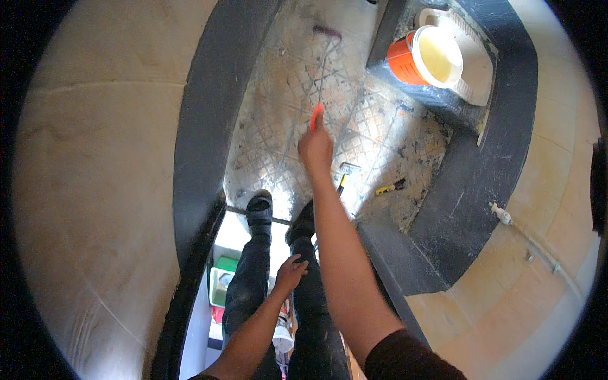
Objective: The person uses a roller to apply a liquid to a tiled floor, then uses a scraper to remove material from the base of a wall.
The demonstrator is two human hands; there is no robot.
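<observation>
My right hand (316,151) is closed round the red handle of a paint roller (322,76). The roller's thin rod reaches away from me, and its dark, slightly blurred head (327,31) is over the worn, paint-spotted floor tiles (373,114). My left hand (292,273) hangs by my thigh, fingers apart, holding nothing. Beyond my feet, a hammer (349,169) with a yellow and black handle lies on the floor, partly hidden by my right forearm. To its right is a small yellow and black tool (389,187), perhaps a utility knife.
An orange bucket (405,60) with pale contents stands on a dark ledge at the far right, against a white tray-like piece (478,63). Dark grey bands (206,126) edge both walls. A pipe with a valve (500,213) runs along the right wall. Containers (221,285) lie behind my legs.
</observation>
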